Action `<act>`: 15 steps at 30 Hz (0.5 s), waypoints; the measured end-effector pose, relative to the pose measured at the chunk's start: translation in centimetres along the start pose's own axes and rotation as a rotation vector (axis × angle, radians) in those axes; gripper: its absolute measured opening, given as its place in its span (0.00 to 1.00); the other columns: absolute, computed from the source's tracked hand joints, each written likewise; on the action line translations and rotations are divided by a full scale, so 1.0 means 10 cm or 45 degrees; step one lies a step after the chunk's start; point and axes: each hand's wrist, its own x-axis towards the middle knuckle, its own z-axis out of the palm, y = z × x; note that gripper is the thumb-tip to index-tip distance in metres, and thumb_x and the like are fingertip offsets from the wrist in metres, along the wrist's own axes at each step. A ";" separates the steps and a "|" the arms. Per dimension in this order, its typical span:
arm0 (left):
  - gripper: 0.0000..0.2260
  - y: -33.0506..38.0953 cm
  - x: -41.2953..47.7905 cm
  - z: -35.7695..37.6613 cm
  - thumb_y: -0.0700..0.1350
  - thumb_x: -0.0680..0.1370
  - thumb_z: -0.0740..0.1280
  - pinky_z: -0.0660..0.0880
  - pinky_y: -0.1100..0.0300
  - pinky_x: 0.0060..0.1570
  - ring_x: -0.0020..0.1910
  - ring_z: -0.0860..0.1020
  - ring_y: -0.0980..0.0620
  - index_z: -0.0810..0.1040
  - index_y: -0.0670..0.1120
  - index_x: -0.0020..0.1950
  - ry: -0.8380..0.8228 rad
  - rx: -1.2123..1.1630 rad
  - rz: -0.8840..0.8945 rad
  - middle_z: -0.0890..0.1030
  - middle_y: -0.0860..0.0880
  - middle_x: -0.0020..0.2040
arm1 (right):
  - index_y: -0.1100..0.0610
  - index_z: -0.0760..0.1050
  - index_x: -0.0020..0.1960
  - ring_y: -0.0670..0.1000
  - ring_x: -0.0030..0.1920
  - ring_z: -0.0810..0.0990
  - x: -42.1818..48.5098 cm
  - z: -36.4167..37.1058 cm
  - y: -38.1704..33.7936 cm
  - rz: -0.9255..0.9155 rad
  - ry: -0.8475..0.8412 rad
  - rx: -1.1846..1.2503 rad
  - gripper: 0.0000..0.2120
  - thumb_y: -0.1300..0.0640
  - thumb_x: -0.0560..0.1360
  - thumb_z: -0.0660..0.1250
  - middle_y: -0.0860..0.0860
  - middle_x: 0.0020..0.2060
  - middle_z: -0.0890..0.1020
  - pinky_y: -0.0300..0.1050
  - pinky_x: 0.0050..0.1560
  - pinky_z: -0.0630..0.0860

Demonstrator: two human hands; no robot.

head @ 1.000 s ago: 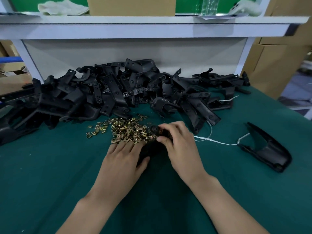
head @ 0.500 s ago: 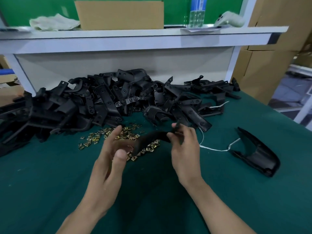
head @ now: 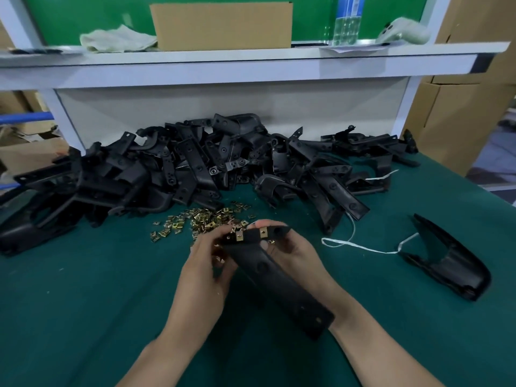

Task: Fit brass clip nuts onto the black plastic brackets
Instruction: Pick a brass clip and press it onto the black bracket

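Over the near middle of the green mat (head: 83, 303), my right hand (head: 298, 255) grips the far end of a black plastic bracket (head: 273, 277), with the fingers curled behind its flange and the thumb on the front. My left hand (head: 206, 272) is curled against the bracket's left edge, its fingertips pinching the flange corner. Something brassy glints under those fingers, but I cannot tell whether it is a nut being held. The bracket's long body slants toward me and to the right, across my right wrist. Two fitted clip nuts (head: 239, 236) sit side by side on the flange, a little apart.

Just beyond my hands a scatter of loose clip nuts (head: 201, 222) lies on the mat. Farther back, a heap of black brackets (head: 181, 174) runs from left to right against the white bench frame (head: 251, 71). A white string (head: 360, 248) trails to the right toward a single black cover (head: 452, 266). On the shelf above are a cardboard box (head: 223, 26), a cloth (head: 117, 40) and a bottle (head: 346, 20).
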 end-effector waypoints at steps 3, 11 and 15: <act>0.34 -0.04 0.03 -0.04 0.26 0.75 0.67 0.72 0.73 0.50 0.55 0.77 0.61 0.72 0.68 0.61 0.060 -0.005 -0.025 0.78 0.62 0.57 | 0.48 0.83 0.56 0.43 0.52 0.84 -0.06 0.01 0.06 0.048 -0.056 0.046 0.17 0.69 0.78 0.69 0.47 0.52 0.86 0.35 0.49 0.79; 0.32 -0.06 0.04 -0.01 0.30 0.76 0.68 0.75 0.61 0.49 0.54 0.77 0.62 0.70 0.70 0.61 0.038 -0.042 -0.049 0.77 0.63 0.58 | 0.47 0.83 0.59 0.53 0.55 0.85 0.02 -0.01 0.05 0.300 -0.070 0.234 0.23 0.66 0.70 0.64 0.54 0.58 0.85 0.43 0.50 0.80; 0.31 -0.03 0.05 0.00 0.32 0.77 0.67 0.78 0.54 0.54 0.56 0.76 0.61 0.70 0.69 0.61 0.012 -0.025 -0.053 0.77 0.63 0.58 | 0.52 0.86 0.52 0.55 0.47 0.87 0.05 0.01 0.02 0.368 0.043 0.304 0.13 0.63 0.76 0.65 0.56 0.50 0.87 0.42 0.39 0.82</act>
